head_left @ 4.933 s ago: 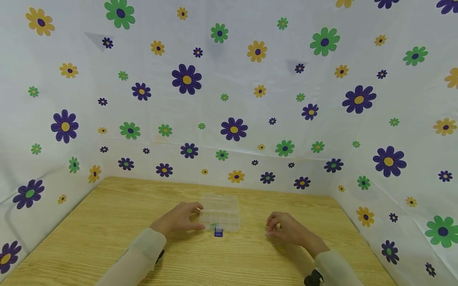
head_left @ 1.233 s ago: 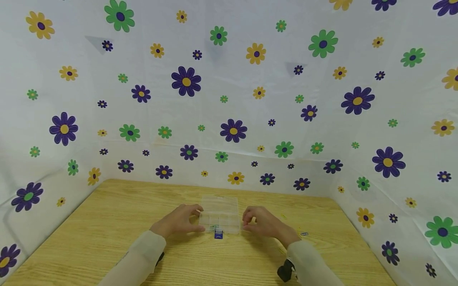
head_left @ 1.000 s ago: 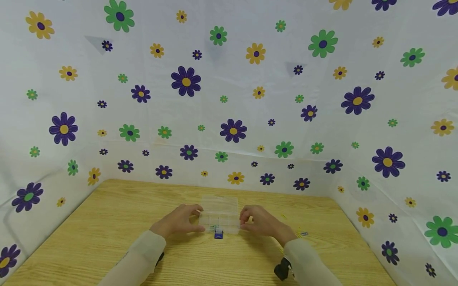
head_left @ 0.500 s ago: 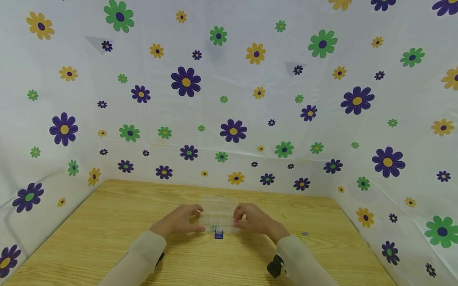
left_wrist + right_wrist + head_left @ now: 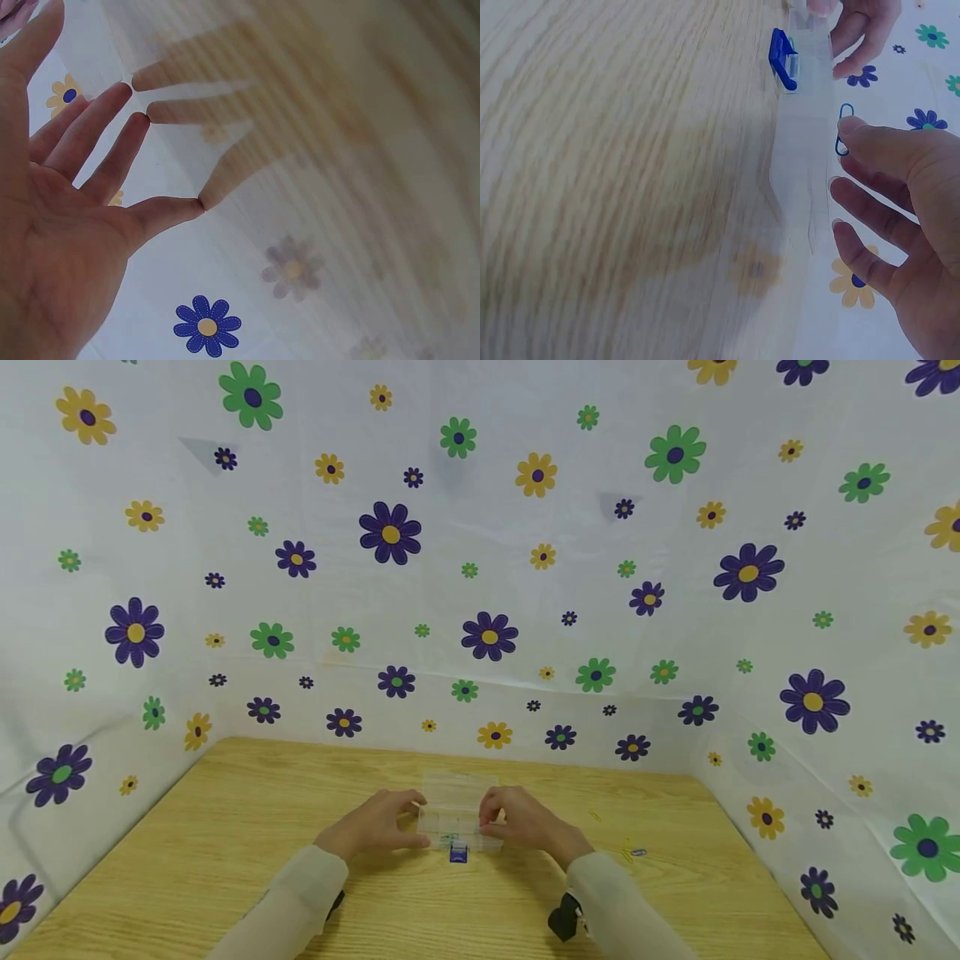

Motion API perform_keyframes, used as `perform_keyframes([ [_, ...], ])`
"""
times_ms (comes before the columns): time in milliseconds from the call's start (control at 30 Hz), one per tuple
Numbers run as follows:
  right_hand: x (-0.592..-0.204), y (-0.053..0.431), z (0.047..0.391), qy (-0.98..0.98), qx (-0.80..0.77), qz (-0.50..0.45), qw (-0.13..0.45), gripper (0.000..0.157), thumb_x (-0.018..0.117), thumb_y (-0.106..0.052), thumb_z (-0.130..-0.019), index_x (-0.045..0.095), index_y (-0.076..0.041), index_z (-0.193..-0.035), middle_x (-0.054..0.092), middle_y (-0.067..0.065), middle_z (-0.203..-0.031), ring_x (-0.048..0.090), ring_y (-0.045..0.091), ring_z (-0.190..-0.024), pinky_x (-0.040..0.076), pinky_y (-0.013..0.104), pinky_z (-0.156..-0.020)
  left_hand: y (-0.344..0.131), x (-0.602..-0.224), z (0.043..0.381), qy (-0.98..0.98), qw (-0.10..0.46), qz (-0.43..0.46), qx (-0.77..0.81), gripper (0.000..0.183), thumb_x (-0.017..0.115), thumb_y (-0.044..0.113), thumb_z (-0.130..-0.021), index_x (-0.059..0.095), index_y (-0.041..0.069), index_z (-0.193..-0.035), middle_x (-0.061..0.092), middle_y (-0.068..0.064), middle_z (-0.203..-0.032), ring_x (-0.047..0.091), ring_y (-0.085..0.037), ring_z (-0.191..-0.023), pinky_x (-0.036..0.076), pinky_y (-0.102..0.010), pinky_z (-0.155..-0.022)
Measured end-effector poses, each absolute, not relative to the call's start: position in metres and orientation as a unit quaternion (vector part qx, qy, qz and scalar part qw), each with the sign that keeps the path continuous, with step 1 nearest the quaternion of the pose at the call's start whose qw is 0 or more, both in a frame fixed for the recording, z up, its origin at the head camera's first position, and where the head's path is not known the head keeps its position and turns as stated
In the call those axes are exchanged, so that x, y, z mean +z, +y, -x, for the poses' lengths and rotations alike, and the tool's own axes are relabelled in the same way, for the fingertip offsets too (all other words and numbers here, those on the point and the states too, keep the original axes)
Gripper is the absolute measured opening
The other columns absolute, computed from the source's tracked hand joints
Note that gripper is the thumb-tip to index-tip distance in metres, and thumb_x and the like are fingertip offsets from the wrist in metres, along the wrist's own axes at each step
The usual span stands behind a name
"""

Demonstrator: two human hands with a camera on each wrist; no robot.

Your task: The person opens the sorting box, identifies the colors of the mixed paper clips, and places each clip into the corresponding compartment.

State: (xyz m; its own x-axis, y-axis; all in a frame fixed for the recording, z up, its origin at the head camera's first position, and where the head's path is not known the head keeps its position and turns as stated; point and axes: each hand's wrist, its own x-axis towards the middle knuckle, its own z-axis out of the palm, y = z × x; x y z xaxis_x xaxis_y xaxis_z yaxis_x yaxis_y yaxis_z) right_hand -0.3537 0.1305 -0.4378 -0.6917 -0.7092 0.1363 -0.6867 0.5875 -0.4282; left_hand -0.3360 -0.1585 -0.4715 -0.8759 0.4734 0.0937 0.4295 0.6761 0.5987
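Observation:
A clear plastic box (image 5: 461, 787) lies with its lid raised at the back and small compartments in front. Its blue latch (image 5: 458, 853) hangs at the front edge, and green paper clips (image 5: 448, 838) lie in a front-left compartment. My left hand (image 5: 378, 821) stays at the box's left side, fingers spread; the left wrist view shows fingertips on the tabletop. My right hand (image 5: 522, 818) is over the box's right compartments. Between thumb and index finger it pinches a blue paper clip (image 5: 841, 124), above the box wall in the right wrist view.
Yellow paper clips (image 5: 627, 850) and a blue paper clip (image 5: 638, 852) lie on the wooden table (image 5: 420, 914) to the right, with another yellow clip (image 5: 595, 815) farther back. A white flowered cloth (image 5: 480, 585) walls the table's back and sides.
My right hand has moved left from the table on the right to above the box's right compartments, uncovering loose clips behind it. The left hand and the box have stayed put.

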Motion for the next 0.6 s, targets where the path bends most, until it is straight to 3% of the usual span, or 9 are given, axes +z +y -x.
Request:
perform_keyframes([
  [133,-0.4398,0.1261,0.3547,0.893,-0.213,0.396,0.014,0.012,0.075,-0.012,-0.095,0.073,-0.015,-0.083,0.069,-0.003,-0.093,0.061,0.008,-0.086,0.058,0.031,-0.082,-0.1585,-0.4719,0.3364,0.916,0.032,-0.248,0.315,0.068,0.083,0.043,-0.086,0.059,0.005,-0.138,0.068,-0.018,-0.135,0.062,-0.039,-0.129,0.045,-0.062,-0.112],
  [600,-0.4469,0.1195,0.3588,0.888,-0.21,0.409,0.002,0.009,0.075,-0.009,-0.094,0.075,-0.012,-0.086,0.07,-0.001,-0.091,0.063,0.005,-0.082,0.059,0.026,-0.08,-0.1587,-0.4744,0.3382,0.919,0.032,-0.239,0.311,0.068,0.083,0.046,-0.085,0.061,0.008,-0.138,0.069,-0.014,-0.134,0.063,-0.037,-0.129,0.045,-0.06,-0.113],
])
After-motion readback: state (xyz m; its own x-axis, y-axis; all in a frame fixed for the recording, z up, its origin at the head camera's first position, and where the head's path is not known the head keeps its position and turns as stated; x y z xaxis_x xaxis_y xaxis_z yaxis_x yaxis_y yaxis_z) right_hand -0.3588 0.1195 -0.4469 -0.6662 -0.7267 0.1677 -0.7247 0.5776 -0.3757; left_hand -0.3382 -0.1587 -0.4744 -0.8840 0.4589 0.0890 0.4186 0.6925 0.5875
